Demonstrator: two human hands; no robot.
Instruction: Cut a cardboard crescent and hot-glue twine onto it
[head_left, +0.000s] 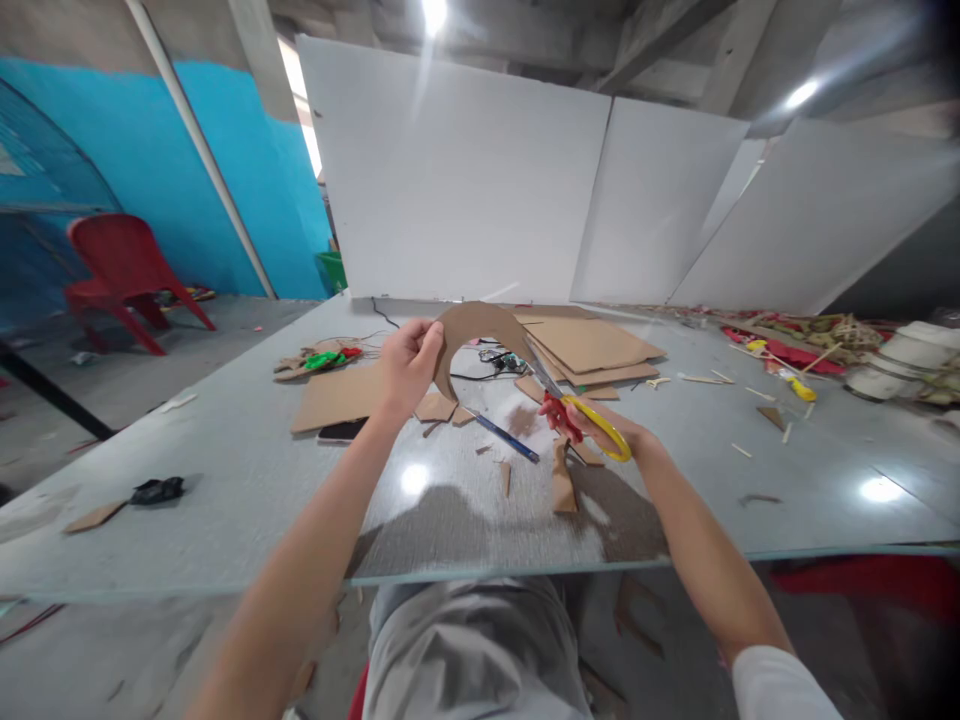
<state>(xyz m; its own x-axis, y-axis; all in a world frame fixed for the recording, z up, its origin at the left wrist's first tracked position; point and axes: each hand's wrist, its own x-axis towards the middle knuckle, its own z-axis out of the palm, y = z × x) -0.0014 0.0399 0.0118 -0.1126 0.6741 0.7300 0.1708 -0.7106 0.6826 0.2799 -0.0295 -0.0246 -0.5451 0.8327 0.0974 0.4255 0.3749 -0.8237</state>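
My left hand (412, 362) grips the left side of a curved, arch-shaped piece of brown cardboard (480, 318), held up above the table. In my right hand (592, 420) are scissors (616, 437) with yellow and red handles. Their blades meet the right end of the cardboard arch; whether they are parted I cannot tell. Below the arch lies a blue pen-like tool (507, 437) on the table. Cardboard offcuts (564, 478) are scattered near my right hand.
Flat cardboard sheets (600, 345) are stacked behind my right hand. At left lie another sheet (334, 397), green and red bits (330, 358) and a black crumpled item (157, 490). A white cylindrical container (900, 362) stands far right. White panels (465, 170) rise behind the table.
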